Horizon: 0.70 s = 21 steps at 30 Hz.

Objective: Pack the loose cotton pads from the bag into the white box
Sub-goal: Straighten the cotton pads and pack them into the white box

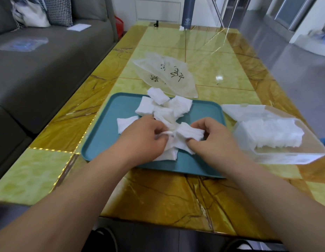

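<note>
The 2 hands meet over the teal tray on the table — the left hand pinches a pad's edge, and the right hand grips a small stack. Loose cotton pads lie scattered on the tray. The white box, lid open and partly filled, sits just right of the tray — the flat bag lies beyond it.

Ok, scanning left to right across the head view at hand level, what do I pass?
Grey fabric sofa → left hand pinching white square cotton pads → right hand gripping them too → translucent white plastic box, lid open, pads inside. Teal plastic tray underlies both hands, so omitted.
</note>
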Each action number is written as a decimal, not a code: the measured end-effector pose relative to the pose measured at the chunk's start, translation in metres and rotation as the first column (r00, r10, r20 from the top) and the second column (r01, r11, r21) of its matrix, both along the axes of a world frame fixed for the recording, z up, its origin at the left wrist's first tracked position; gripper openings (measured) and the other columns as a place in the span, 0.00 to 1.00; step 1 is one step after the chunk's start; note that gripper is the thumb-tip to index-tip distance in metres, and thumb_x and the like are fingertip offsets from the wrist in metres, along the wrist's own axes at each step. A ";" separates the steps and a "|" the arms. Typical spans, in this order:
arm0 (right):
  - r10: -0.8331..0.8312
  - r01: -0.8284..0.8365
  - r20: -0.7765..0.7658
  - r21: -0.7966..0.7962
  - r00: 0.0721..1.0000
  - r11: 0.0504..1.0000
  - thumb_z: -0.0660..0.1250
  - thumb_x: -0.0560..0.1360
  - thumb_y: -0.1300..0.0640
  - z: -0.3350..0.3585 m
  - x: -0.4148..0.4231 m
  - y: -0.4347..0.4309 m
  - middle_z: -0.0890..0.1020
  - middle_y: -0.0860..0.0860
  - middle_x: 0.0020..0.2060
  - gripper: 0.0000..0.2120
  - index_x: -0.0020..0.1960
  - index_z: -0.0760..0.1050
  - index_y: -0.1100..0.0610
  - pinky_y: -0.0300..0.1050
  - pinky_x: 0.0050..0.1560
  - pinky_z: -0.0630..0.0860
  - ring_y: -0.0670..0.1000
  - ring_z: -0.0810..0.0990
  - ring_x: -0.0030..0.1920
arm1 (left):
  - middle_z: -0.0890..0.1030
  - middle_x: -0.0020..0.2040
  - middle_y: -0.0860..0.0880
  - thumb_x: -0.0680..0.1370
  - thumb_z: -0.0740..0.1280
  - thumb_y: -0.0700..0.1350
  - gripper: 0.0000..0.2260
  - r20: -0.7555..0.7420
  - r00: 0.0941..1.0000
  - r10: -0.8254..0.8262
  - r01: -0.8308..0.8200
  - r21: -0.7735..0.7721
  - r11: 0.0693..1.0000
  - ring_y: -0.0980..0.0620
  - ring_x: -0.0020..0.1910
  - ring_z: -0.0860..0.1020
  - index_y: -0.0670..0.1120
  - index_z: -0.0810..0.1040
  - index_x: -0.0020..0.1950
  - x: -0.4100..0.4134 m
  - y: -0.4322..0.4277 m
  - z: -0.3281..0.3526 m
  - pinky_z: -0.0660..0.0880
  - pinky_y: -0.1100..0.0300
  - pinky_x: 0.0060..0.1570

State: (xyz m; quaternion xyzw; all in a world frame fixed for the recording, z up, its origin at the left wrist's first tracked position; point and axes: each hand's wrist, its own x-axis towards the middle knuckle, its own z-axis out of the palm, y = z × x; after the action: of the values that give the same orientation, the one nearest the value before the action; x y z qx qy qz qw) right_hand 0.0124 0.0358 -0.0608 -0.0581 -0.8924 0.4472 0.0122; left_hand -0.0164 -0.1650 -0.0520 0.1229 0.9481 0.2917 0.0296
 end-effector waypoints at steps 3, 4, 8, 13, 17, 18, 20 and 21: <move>-0.011 0.011 0.022 -0.024 1.000 1.000 0.74 0.73 0.59 0.001 0.000 0.001 0.83 0.43 0.44 0.11 0.52 0.78 0.48 0.40 0.44 0.76 0.44 0.81 0.44 | 0.84 0.49 0.54 0.80 0.65 0.46 0.08 -0.031 0.996 0.080 -0.081 -0.016 0.997 0.49 0.47 0.80 0.54 0.84 0.52 0.002 -0.004 0.005 0.80 0.48 0.49; -0.021 0.022 0.024 -0.041 0.999 0.999 0.74 0.73 0.59 0.001 0.000 0.001 0.83 0.44 0.44 0.11 0.52 0.78 0.48 0.41 0.45 0.77 0.44 0.81 0.44 | 0.84 0.52 0.54 0.79 0.64 0.44 0.11 -0.050 0.993 0.110 -0.112 -0.034 0.993 0.47 0.51 0.80 0.56 0.83 0.57 0.003 -0.006 0.007 0.80 0.47 0.50; -0.064 0.065 0.014 -0.096 0.998 0.993 0.75 0.73 0.59 0.003 0.001 0.005 0.84 0.44 0.46 0.12 0.53 0.78 0.48 0.38 0.43 0.76 0.45 0.82 0.46 | 0.84 0.50 0.53 0.79 0.66 0.41 0.12 -0.197 0.966 0.165 -0.166 0.012 0.986 0.47 0.49 0.81 0.54 0.83 0.58 0.008 -0.015 0.015 0.80 0.50 0.47; -0.111 0.105 -0.015 -0.215 0.994 0.971 0.76 0.72 0.60 0.009 0.000 0.007 0.86 0.46 0.48 0.14 0.55 0.80 0.49 0.45 0.47 0.81 0.48 0.84 0.46 | 0.84 0.37 0.47 0.78 0.73 0.40 0.04 -0.010 0.984 0.178 -0.135 0.607 0.783 0.54 0.32 0.78 0.48 0.85 0.47 0.021 -0.010 0.036 0.75 0.57 0.33; -0.119 0.102 -0.028 -0.356 0.992 0.929 0.79 0.72 0.62 0.019 0.000 0.009 0.89 0.49 0.45 0.12 0.53 0.85 0.51 0.51 0.56 0.83 0.52 0.87 0.49 | 0.85 0.40 0.44 0.79 0.72 0.37 0.05 0.245 0.967 -0.064 -0.161 0.790 0.592 0.50 0.35 0.80 0.41 0.83 0.54 0.025 -0.002 0.038 0.71 0.55 0.35; -0.100 0.084 -0.020 -0.398 0.995 0.914 0.78 0.72 0.64 0.022 0.000 0.009 0.89 0.51 0.44 0.12 0.52 0.85 0.51 0.53 0.57 0.82 0.53 0.88 0.50 | 0.85 0.41 0.44 0.79 0.73 0.38 0.06 0.266 0.959 -0.096 -0.157 0.784 0.600 0.50 0.35 0.80 0.41 0.83 0.55 0.025 0.001 0.036 0.72 0.56 0.35; -0.051 0.045 0.000 -0.460 0.999 0.887 0.76 0.72 0.67 0.026 0.001 0.009 0.89 0.53 0.45 0.13 0.53 0.86 0.54 0.56 0.61 0.82 0.56 0.88 0.52 | 0.86 0.40 0.45 0.78 0.74 0.40 0.05 0.285 0.954 -0.089 -0.158 0.734 0.660 0.52 0.34 0.81 0.42 0.83 0.53 0.024 0.007 0.031 0.73 0.58 0.35; -0.033 0.029 -0.001 -0.466 0.999 0.884 0.76 0.72 0.68 0.027 0.002 0.008 0.89 0.53 0.45 0.14 0.54 0.85 0.54 0.57 0.61 0.82 0.56 0.88 0.53 | 0.86 0.39 0.46 0.77 0.75 0.40 0.05 0.291 0.954 -0.070 -0.166 0.708 0.687 0.52 0.34 0.81 0.43 0.84 0.52 0.024 0.010 0.030 0.73 0.60 0.34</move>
State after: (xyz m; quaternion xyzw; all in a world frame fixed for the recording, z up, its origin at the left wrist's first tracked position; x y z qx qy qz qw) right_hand 0.0142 0.0442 -0.0338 -0.0716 -0.7579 0.6483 0.0090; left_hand 0.0080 -0.1548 -0.0225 0.0543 0.7428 0.6579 0.1118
